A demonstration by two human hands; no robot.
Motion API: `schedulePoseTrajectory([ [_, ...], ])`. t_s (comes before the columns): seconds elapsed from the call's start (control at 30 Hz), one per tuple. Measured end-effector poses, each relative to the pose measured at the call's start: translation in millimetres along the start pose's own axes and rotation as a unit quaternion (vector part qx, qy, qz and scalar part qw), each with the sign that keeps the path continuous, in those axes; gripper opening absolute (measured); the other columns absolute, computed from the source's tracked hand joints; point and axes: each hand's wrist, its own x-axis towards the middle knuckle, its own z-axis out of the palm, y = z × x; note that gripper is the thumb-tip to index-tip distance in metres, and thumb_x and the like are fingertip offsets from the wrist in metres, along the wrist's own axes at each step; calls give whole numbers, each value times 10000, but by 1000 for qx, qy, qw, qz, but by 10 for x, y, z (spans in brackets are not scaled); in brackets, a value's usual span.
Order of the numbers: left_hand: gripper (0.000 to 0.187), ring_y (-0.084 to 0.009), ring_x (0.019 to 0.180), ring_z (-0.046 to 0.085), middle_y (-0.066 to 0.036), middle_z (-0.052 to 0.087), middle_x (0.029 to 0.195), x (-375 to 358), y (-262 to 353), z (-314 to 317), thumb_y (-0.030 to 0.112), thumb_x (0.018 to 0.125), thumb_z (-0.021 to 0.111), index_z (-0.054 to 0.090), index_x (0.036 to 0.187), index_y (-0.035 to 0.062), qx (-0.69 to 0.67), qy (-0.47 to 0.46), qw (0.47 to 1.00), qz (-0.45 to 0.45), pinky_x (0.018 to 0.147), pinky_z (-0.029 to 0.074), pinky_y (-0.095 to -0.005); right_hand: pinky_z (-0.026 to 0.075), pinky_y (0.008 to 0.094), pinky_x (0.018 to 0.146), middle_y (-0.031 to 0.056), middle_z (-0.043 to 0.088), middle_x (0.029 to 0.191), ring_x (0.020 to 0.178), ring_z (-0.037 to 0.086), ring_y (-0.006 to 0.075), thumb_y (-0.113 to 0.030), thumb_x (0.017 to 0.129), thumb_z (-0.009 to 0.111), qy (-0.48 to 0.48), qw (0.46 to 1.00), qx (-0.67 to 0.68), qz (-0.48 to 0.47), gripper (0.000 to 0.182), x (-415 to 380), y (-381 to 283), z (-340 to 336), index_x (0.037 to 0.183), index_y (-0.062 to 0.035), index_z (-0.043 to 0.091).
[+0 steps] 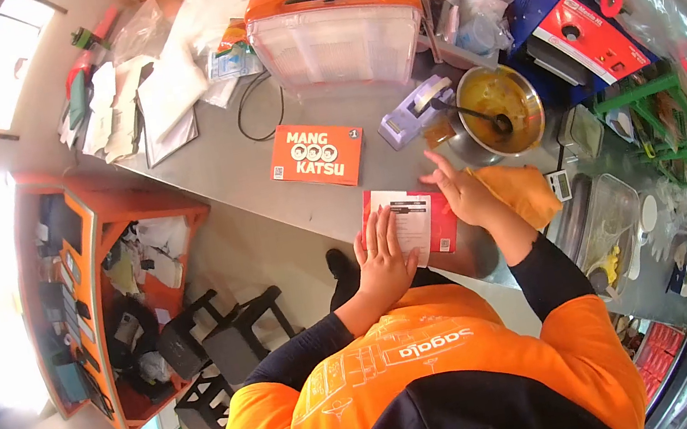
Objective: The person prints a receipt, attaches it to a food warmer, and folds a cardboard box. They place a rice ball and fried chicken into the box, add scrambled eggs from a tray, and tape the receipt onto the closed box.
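Observation:
My left hand [384, 255] lies flat with its fingers stretched out, pressing a white printed slip [413, 226] against a red box [443, 221] at the table's front edge. Raised over the right side of that box is my right hand [468, 196]. Its thumb and index finger are stretched out and apart, and I see nothing held in it. A lilac tape dispenser [409, 117] stands just beyond the right fingertips. Further left on the table lies an orange box marked MANG KATSU [318, 155].
Right of the dispenser stands a steel pot [534, 99] with yellow-brown sauce and a ladle [498, 123]. An orange cloth [523, 193] lies by my right forearm. At the back is a clear case with an orange lid [338, 36]. Black stools [242, 337] stand on the floor at left.

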Motion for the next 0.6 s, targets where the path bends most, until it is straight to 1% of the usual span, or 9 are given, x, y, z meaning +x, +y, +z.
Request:
schedulePoseTrajectory([
  [0.1,875,-351,1545,177,-141,217,1660,-25,-84,16,407,904,669,262,1557,-11,-24,-10,1000,7,1169,207,-606,441,428,1055,254,580,1382,1236,590,390,-365,1088,409,142,975,-28,-167,568,-152,57,120,1519,-7,315],
  [0.2,900,-382,1527,201,-149,235,1645,-127,-369,-201,379,879,711,258,1559,2,-64,-32,997,3,1168,199,-601,387,429,1113,245,503,1466,1339,505,380,-298,1070,463,190,965,-57,-170,540,-410,49,202,1489,25,354],
  [0.3,803,-400,1484,269,-158,307,1604,-509,-977,-438,276,841,739,370,1533,103,-34,41,998,-36,1168,217,-556,377,437,1128,233,520,1440,1380,472,363,-258,1051,485,278,935,-63,-212,519,-621,240,229,1464,40,387],
  [0.33,760,-381,1482,280,-155,317,1602,-737,-1172,-508,298,884,704,364,1542,129,0,6,994,-107,1162,227,-565,391,433,1106,228,536,1401,1337,495,352,-233,1044,487,310,927,-33,-206,497,-697,324,263,1450,40,400],
  [0.37,715,-423,1467,283,-193,262,1614,-1154,-1551,-336,295,901,655,361,1529,122,30,-68,982,-175,1147,280,-567,406,429,1085,222,552,1363,1295,518,341,-207,1036,489,343,918,-3,-199,476,-774,418,307,1435,40,414],
  [0.47,689,-397,1426,315,-178,301,1568,-2293,-2373,-105,307,911,650,380,1518,123,54,-328,878,-344,1120,304,-549,457,377,927,184,579,1187,1037,555,252,-117,999,493,396,897,60,-188,371,-1140,853,594,1340,29,476],
  [0.5,680,-388,1412,326,-173,313,1553,-2660,-2569,-76,311,915,648,386,1514,124,51,-398,830,-387,1111,312,-543,450,367,867,175,573,1139,958,530,239,-99,987,496,388,903,15,-185,334,-1279,918,687,1297,25,490],
  [0.53,672,-379,1398,336,-168,326,1537,-2888,-2701,-120,315,918,646,392,1510,124,38,-406,816,-409,1102,319,-537,444,357,807,166,566,1090,880,506,227,-81,975,498,381,907,-29,-178,298,-1422,969,806,1255,21,504],
  [0.6,655,-362,1371,357,-158,352,1506,-3205,-2916,-216,323,925,642,405,1502,125,13,-412,792,-451,1084,335,-525,446,353,775,172,567,1070,866,521,248,-54,953,514,350,923,-61,-146,263,-1687,1111,1076,1209,8,514],
])
